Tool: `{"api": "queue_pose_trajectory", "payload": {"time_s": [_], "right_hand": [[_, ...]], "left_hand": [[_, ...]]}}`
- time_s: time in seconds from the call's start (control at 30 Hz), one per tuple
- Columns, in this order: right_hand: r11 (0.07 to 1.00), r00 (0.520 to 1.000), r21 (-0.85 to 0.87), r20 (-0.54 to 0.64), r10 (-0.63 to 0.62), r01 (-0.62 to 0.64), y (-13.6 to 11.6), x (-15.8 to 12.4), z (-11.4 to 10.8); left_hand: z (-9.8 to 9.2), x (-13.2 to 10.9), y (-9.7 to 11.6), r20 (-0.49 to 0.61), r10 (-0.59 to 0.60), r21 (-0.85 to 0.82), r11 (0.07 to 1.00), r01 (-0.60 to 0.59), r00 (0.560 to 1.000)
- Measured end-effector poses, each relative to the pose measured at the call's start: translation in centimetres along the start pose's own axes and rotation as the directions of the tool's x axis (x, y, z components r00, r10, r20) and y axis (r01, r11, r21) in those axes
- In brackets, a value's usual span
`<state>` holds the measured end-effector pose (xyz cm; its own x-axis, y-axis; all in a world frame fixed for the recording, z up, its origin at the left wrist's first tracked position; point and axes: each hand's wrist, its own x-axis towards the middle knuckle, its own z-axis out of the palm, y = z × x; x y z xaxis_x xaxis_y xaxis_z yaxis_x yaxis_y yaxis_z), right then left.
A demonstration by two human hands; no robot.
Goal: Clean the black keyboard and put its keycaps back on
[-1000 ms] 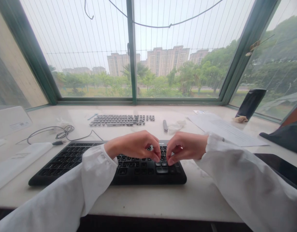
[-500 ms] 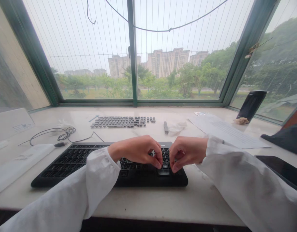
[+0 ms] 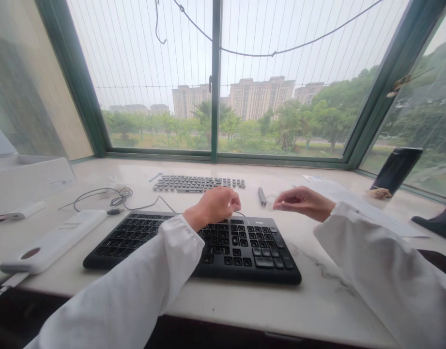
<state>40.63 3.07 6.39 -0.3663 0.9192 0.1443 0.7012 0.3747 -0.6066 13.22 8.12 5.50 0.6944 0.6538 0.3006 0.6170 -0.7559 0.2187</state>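
Observation:
A black keyboard (image 3: pixel 223 242) lies in front of me, most of its key positions bare. Several keycaps (image 3: pixel 264 261) sit on its lower right part. My left hand (image 3: pixel 213 206) is over the keyboard's back edge, fingers curled in; anything between the fingertips is hidden. Just behind it are rows of loose dark keycaps (image 3: pixel 182 183) on the pale tabletop. To the right, my right hand (image 3: pixel 304 201) hovers off the keyboard, fingers stretched forward and thumb below, with nothing visible in it. Near its fingertips are a small grey stick-shaped object (image 3: pixel 262 197) and crumpled clear plastic (image 3: pixel 275 196).
A white power bank (image 3: pixel 55 240) with a cable lies left of the keyboard. Behind it are a dark coiled cable (image 3: pixel 123 195) and a white box (image 3: pixel 34 174). Printed paper (image 3: pixel 371 211) and a leaning phone-like dark slab (image 3: pixel 397 169) are at the right, before the window.
Both hands have left the number pad. The left went up toward the loose keycaps; the right lifted away rightward and back. The camera view has shifted slightly.

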Motion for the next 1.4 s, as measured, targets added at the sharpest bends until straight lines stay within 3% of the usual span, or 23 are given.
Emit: {"api": "queue_pose_trajectory", "payload": {"time_s": [0.1, 0.23, 0.37, 0.6, 0.77, 1.03, 1.4], "right_hand": [[0.982, 0.977, -0.145, -0.193, 0.093, -0.122, 2.2, 0.6, 0.3], [0.942, 0.949, -0.284, -0.303, 0.091, -0.181, 4.1, 1.9, 1.5], [0.889, 0.95, -0.405, -0.3, 0.092, -0.214, 3.9, 5.4, 2.4], [0.846, 0.948, -0.47, -0.295, 0.117, -0.25, 3.6, 14.7, 3.9], [0.816, 0.939, -0.497, -0.31, 0.15, -0.294, 4.5, 18.3, 5.2], [0.804, 0.949, -0.523, -0.274, 0.157, -0.284, 5.5, 20.0, 6.2], [0.802, 0.96, -0.556, -0.269, 0.077, -0.22, 4.9, 19.4, 6.1]], "left_hand": [[0.2, 0.1, -1.6, -0.041, -0.231, 0.184, 0.954, 0.235, 0.972], [0.2, 0.2, -2.6, -0.105, -0.336, 0.238, 0.905, 0.352, 0.936], [0.5, 0.3, -2.3, -0.13, -0.355, 0.253, 0.891, 0.377, 0.926], [0.8, 0.2, -1.7, -0.144, -0.331, 0.26, 0.897, 0.359, 0.933], [0.8, 0.2, -1.4, -0.151, -0.339, 0.259, 0.893, 0.368, 0.928], [0.8, 0.3, -1.1, -0.137, -0.354, 0.241, 0.894, 0.378, 0.925], [0.6, 0.2, -1.1, -0.191, -0.3, 0.238, 0.91, 0.341, 0.935]]}}
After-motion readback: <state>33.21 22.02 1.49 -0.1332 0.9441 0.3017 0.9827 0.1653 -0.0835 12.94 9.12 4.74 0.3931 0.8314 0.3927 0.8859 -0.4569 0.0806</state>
